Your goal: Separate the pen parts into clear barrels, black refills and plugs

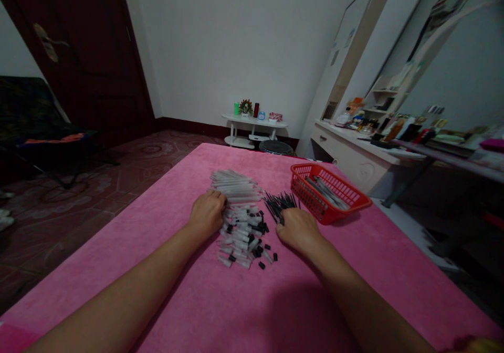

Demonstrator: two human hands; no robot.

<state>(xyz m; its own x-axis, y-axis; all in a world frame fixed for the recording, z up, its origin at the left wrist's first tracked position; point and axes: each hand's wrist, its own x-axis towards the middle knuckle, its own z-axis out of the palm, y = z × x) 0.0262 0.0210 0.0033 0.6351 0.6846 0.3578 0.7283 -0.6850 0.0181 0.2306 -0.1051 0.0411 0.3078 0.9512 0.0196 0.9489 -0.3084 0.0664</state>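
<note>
On the pink cloth lies a stack of clear pen barrels [238,187]. My left hand [207,214] is closed at the stack's left end, its fingertips bent over the near barrels. A bunch of thin black pen refills [277,203] fans out to the right of the barrels. At its near end, my right hand [297,228] is closed on the refills, with the thumb side toward the middle; how many it grips is hidden. Between my hands lies a loose heap of clear pen caps [238,240], with small black plugs [258,250] scattered mostly on its right side.
A red plastic basket [338,214] holding finished-looking pens [328,193] stands right of the refills. The pink-covered table [189,300] reaches toward a white shelf [255,122] by the wall. A cluttered dressing table [354,145] is on the right, a dark chair [39,116] on the left.
</note>
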